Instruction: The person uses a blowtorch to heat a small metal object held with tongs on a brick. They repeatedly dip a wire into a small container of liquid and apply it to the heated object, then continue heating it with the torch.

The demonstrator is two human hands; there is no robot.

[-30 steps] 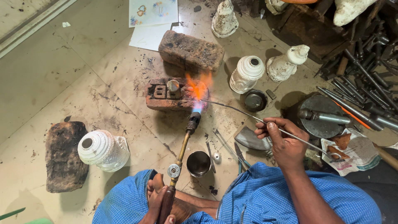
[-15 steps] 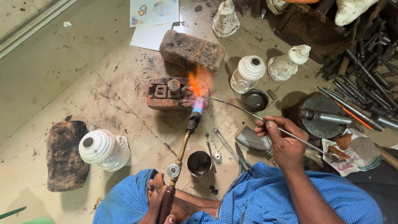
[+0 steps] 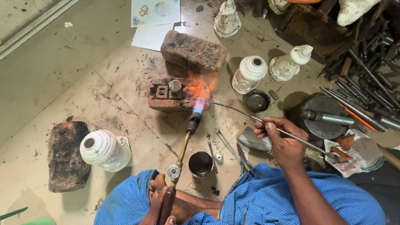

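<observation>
My left hand (image 3: 160, 206) grips the wooden handle of a brass gas torch (image 3: 182, 152) at the bottom centre. Its blue and orange flame (image 3: 199, 100) plays on the right end of a scorched brick (image 3: 173, 95) on the floor. A small metal ring piece (image 3: 175, 87) stands upright on that brick. My right hand (image 3: 281, 143) pinches a long thin metal rod (image 3: 241, 111), and the rod's tip reaches into the flame. A second brick (image 3: 193, 52) lies just behind the first.
A white moulded casting (image 3: 104, 150) and a dark brick (image 3: 66, 156) lie at the left. More white castings (image 3: 249, 74) and a small dish (image 3: 257, 101) sit to the right, a metal cup (image 3: 201, 163) near my knees, and a pile of steel tools (image 3: 366, 91) at the far right.
The flame has shrunk and spreads less over the brick. The rod's tip sits lower, closer to the heated spot. Both hands stay in place.
</observation>
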